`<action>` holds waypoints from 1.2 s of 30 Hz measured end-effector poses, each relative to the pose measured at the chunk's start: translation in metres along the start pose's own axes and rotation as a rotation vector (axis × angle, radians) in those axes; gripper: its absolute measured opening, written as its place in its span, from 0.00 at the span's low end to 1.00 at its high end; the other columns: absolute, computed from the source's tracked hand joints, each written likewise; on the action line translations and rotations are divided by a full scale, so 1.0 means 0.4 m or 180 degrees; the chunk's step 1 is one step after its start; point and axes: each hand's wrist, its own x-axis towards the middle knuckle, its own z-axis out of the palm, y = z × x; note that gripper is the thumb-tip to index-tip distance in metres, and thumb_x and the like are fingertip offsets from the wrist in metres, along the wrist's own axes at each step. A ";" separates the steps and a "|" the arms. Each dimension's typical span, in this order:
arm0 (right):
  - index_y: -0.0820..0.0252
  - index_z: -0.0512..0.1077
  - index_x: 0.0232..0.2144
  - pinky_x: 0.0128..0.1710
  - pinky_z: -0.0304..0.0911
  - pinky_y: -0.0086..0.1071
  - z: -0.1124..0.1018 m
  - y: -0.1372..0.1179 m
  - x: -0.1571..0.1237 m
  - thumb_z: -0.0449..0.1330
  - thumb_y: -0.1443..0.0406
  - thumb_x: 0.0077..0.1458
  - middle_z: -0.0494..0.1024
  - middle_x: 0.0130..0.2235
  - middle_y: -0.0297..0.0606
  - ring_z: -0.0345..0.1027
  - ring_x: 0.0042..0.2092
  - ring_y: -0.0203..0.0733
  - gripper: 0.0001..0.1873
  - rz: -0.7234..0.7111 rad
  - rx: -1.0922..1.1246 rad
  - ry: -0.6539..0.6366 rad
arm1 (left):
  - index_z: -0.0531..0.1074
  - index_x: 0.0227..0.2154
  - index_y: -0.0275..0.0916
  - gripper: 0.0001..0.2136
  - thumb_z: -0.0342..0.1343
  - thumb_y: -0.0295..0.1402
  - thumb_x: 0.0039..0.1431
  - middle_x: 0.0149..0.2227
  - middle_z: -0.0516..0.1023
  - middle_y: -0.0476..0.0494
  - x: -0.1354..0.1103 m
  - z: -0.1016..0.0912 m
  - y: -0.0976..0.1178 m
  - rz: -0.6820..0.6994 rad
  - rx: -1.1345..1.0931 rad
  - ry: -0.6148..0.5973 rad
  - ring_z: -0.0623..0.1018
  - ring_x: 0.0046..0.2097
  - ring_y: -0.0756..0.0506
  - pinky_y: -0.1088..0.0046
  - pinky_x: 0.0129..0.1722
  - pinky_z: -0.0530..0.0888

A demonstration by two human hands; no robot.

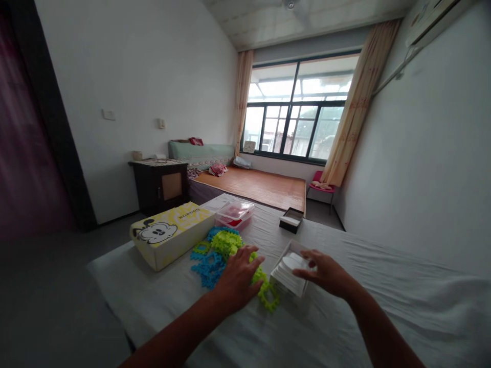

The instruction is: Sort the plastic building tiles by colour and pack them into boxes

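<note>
My left hand point(241, 276) hovers over a heap of gear-shaped plastic pieces, its fingers spread and holding nothing. Lime-green pieces point(226, 242) lie beyond it, with blue pieces point(208, 269) to its left. More green ones point(269, 297) trail out on its right. At the right edge of an open white box point(274, 276) is my right hand point(326, 271), thumb and fingers apart. Thin white pieces point(288, 272), like cards or paper, fill that box in a leaning stack. The right fingertips reach over these pieces; whether they touch them I cannot tell.
A yellow-and-white cartoon box point(172, 235) stands at the left on the cloth-covered table point(345, 317). Behind the heap sits a clear plastic container point(235, 213) with red contents. A small black box point(291, 220) lies farther back. Beyond are a bed point(253, 183) and a dark cabinet point(159, 186).
</note>
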 end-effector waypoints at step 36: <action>0.63 0.71 0.41 0.44 0.62 0.36 -0.005 0.142 0.502 0.47 0.68 0.51 0.75 0.45 0.48 0.70 0.42 0.44 0.17 -0.0370 -0.0639 0.1219 | 0.72 0.45 0.46 0.14 0.49 0.35 0.58 0.52 0.71 0.44 0.022 -0.222 -0.421 -0.0476 0.0239 0.0551 0.69 0.54 0.42 0.63 0.55 0.66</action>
